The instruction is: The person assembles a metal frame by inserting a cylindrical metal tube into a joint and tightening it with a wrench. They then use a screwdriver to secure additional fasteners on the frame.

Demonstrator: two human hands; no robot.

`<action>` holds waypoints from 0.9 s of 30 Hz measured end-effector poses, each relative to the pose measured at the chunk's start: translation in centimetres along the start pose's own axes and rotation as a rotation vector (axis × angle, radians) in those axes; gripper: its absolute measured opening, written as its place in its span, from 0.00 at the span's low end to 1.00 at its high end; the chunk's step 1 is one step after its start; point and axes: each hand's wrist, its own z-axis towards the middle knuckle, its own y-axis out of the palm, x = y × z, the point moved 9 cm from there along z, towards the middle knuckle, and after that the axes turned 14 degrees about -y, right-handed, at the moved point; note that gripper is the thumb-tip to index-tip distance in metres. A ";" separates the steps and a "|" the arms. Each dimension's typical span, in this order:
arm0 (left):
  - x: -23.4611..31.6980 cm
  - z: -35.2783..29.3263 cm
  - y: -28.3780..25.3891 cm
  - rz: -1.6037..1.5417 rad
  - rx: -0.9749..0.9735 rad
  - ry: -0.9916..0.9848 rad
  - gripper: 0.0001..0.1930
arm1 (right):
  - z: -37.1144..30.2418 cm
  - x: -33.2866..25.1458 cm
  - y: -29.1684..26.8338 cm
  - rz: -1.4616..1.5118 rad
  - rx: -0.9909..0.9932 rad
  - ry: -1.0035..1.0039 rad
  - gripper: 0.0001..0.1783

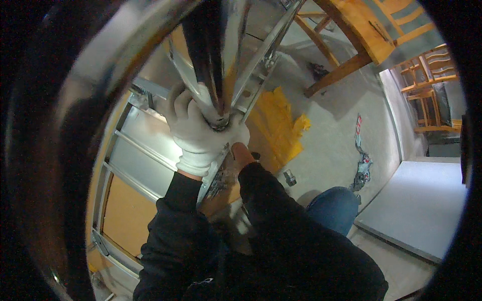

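Note:
A shiny metal tube point(208, 55) slants down close before me, and its lower end lies between my hands. My left hand point(193, 133), in a pale knitted glove, is closed around the tube's lower end with bent fingers. Close against the other side is my right hand point(242, 134), gloved too, its fingers mostly hidden behind the tube and the left hand. Beneath them lies a metal frame point(145, 156) with crossbars, bearing a silver sheet and a brown board point(131, 215). A metal rail point(263, 65) runs up to the right.
A curved shiny surface point(65, 150) fills the left side. Yellow crumpled sheeting point(281, 125), a small metal piece point(289, 177) and a tangled strap-like item point(362, 168) lie at right. Beyond are a wooden chair point(346, 65), stacked chairs point(427, 93) and a pale flat panel point(414, 205).

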 end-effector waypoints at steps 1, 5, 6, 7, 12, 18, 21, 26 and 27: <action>-0.4 0.0 -0.3 -0.014 0.005 -0.013 0.35 | -0.3 0.0 0.8 0.060 -0.029 0.012 0.27; 0.1 -0.3 0.4 0.031 0.025 -0.025 0.33 | 1.2 0.4 0.7 -0.128 -0.108 -0.186 0.17; 0.4 -0.1 0.2 0.047 0.033 0.014 0.32 | 1.1 -0.1 0.7 -0.185 -0.136 -0.240 0.14; 0.5 0.0 0.1 0.062 0.041 0.054 0.32 | 1.2 -0.3 0.4 -0.211 -0.162 -0.264 0.14; 0.2 -0.1 0.0 0.098 -0.015 0.039 0.31 | 1.5 -2.9 -2.8 -0.478 -0.321 -0.531 0.18; 0.0 -0.3 0.4 0.111 -0.035 0.012 0.31 | 3.0 -2.0 -3.1 -0.558 -0.442 -0.604 0.21; 0.3 -0.2 0.3 0.094 -0.032 0.007 0.32 | 3.4 -2.2 -2.7 -0.531 -0.425 -0.617 0.20; 0.7 0.0 -0.2 0.092 -0.002 0.018 0.32 | 3.0 -3.4 -2.3 -0.581 -0.406 -0.681 0.17; 0.8 0.0 -0.1 0.086 -0.007 0.015 0.32 | 3.1 -3.4 -2.4 -0.592 -0.393 -0.706 0.17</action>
